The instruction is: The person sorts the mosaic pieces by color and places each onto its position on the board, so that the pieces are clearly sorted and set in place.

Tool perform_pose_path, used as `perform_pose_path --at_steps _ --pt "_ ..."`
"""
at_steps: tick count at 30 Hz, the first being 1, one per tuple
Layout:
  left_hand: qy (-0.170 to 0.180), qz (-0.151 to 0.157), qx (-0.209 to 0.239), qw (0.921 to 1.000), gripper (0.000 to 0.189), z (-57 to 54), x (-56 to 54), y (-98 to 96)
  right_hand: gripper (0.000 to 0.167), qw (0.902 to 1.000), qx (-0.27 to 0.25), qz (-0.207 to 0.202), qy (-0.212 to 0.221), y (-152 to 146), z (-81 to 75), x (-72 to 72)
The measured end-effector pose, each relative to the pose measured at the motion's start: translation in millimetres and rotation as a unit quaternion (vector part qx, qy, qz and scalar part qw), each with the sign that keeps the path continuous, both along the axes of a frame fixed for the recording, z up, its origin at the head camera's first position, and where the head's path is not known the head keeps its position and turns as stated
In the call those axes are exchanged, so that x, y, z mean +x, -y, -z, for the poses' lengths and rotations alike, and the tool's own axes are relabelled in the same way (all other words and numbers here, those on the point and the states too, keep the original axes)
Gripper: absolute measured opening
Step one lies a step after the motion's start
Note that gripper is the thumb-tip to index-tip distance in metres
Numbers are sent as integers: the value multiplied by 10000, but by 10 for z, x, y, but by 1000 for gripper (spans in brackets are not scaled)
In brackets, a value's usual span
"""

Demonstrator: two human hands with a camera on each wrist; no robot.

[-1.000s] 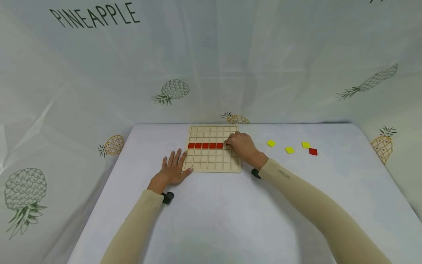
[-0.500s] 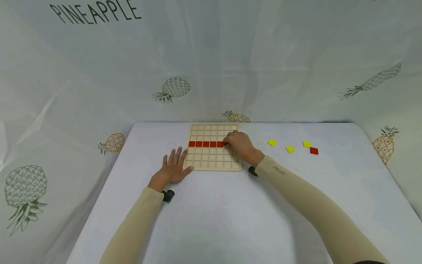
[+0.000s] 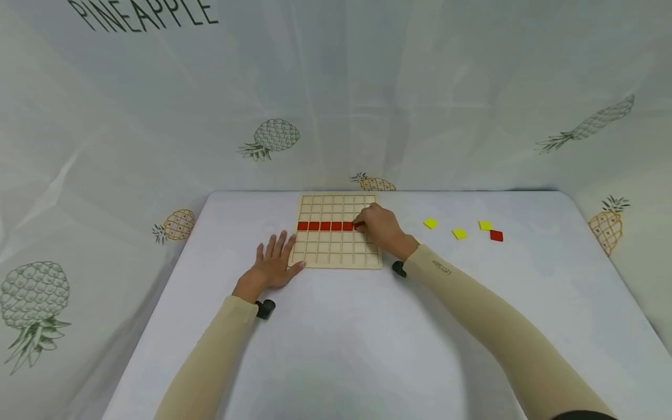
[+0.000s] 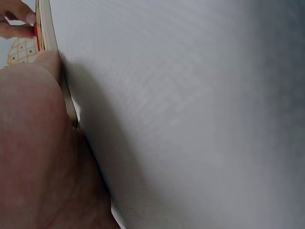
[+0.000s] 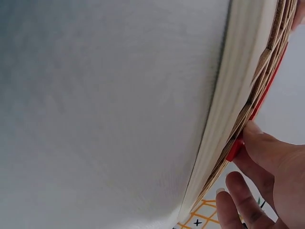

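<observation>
While the left hand (image 3: pixel 272 269) lies flat beside the near left corner of the square board (image 3: pixel 336 255), its fingers spread and relaxed, the right hand (image 3: pixel 380 226) bends over the far right part, its fingers bunched in a pinch, as the head view shows. Pale and matt, the board is ruled by thin ridges into small square cells and rests on the smooth white tabletop (image 3: pixel 336 344). Five flat, square red tiles (image 3: pixel 325 226) sit in a line across its middle, starting from the left edge and ending at the right fingertips. To the right, well apart from the board, lie three yellow tiles (image 3: pixel 459 233) and a loose red tile (image 3: pixel 496 235), just beside the farthest yellow one. Behind hangs a creased, slightly glossy sheet (image 3: pixel 325 70) printed with pineapples. From the left wrist, the fleshy base of the thumb looms large and blurred, the thumb tip against the layered rim of the board, seen edge-on. From the right wrist, thumb and finger grasp a thin, straight-edged red piece (image 5: pixel 235 150) at the board's brown, ridged face, the other fingers loosely curled.
</observation>
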State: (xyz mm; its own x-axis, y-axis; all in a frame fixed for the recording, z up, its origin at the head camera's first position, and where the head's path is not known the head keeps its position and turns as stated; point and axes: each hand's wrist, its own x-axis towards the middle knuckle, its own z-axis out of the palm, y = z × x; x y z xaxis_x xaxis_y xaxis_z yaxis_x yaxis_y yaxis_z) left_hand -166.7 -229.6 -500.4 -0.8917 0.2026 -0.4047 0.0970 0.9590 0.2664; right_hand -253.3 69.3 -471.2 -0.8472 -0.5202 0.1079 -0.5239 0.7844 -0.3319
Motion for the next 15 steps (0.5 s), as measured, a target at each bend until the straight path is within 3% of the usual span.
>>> perform_pose_path --at_steps 8,12,15 --pt "-34 -41 72 10000 87 -16 -4 6 19 10000 -6 19 58 8 -31 48" --pt "61 -24 31 10000 86 -115 26 -28 20 9994 348 -3 29 10 -30 86" --pt "60 -16 41 10000 86 -104 30 -28 25 9973 718 -126 -103 2 -20 126"
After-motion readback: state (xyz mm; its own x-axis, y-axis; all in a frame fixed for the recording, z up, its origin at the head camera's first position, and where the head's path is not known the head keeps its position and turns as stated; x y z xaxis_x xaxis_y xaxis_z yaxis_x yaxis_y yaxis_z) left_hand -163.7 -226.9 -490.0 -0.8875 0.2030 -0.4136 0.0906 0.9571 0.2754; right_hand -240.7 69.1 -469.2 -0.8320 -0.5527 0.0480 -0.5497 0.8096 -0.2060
